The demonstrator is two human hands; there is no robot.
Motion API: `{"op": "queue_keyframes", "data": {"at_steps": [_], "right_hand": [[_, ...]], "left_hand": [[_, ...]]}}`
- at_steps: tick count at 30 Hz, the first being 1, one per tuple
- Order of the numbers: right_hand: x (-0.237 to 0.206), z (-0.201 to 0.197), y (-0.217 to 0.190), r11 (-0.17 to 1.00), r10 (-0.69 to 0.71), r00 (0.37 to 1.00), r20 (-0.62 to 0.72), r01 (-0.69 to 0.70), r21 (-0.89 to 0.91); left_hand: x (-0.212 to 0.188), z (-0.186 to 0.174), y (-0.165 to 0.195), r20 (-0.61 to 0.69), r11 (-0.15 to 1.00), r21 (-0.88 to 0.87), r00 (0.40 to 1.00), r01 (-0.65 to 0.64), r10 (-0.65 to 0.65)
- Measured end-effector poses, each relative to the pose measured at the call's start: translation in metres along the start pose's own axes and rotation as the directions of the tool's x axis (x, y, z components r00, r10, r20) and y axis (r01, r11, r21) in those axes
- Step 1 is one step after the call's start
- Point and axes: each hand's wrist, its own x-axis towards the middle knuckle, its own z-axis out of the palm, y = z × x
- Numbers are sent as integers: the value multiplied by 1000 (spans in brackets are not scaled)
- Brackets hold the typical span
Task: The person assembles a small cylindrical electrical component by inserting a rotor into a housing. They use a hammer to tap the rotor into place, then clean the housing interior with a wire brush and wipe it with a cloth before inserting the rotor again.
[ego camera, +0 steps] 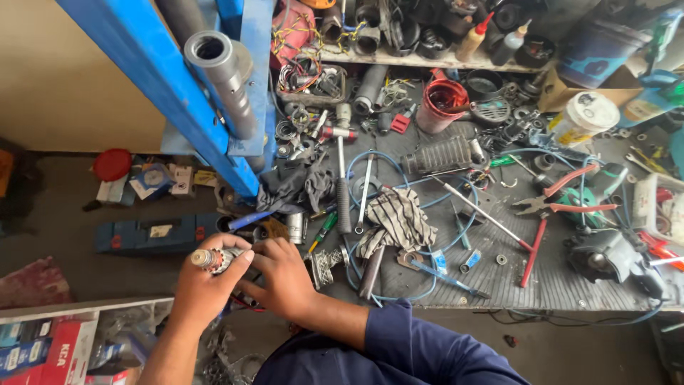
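Both hands are clamped on a small motor armature just left of the striped rag, left hand round its ribbed body, right hand pinching alongside — looks dense, rigid, greasy-slick, best gripped mid-body.

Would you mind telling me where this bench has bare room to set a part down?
Only along the ribbed mat's front edge, between the red-handled pliers and the blue cable. Around the striped rag and rear shelf it is crowded.
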Motion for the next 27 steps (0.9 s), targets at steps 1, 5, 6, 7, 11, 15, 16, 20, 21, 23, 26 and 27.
{"op": "queue_keyframes", "data": {"at_steps": [1,5,6,7,11,15,16,20,21,23,26,27], "right_hand": [[4,4,2,1000,6,1000,-17,-6,-4],[5,8,8,996,-80,992,-94,75,-51],[5,8,9,996,-79,992,-101,75,-48],[5,7,10,997,-74,991,-108,70,-45],[5,6,11,997,-55,995,-89,50,-55],[7,5,12,997,-55,996,-75,51,-61],[7,5,12,997,-53,996,-72,49,-63],[9,3,12,997,-56,996,-63,53,-58],[9,3,12,997,-51,997,-59,48,-56],[10,2,12,998,-41,998,-48,38,-55],[11,1,12,998,-34,999,-36,32,-53],[11,1,12,998,-29,999,-28,28,-54]], "left_hand": [[0,-1,-1,-2,999,10,999,35,-35],[-1,-2,-2,-9,995,-2,995,101,-101],[-2,-2,-1,-18,996,-3,996,87,-87],[-2,-2,-1,-24,997,-3,997,75,-75],[-5,3,4,-37,999,8,999,-31,31],[-5,5,8,-44,1000,17,999,9,-8],[-4,5,8,-43,1000,16,999,11,-10],[-3,2,7,-17,999,9,999,39,-39],[-3,1,6,-17,999,7,998,54,-54],[-3,0,4,-17,996,3,996,84,-84],[-2,1,2,-23,996,10,996,87,-87],[-2,1,2,-23,996,3,996,89,-89]]}}
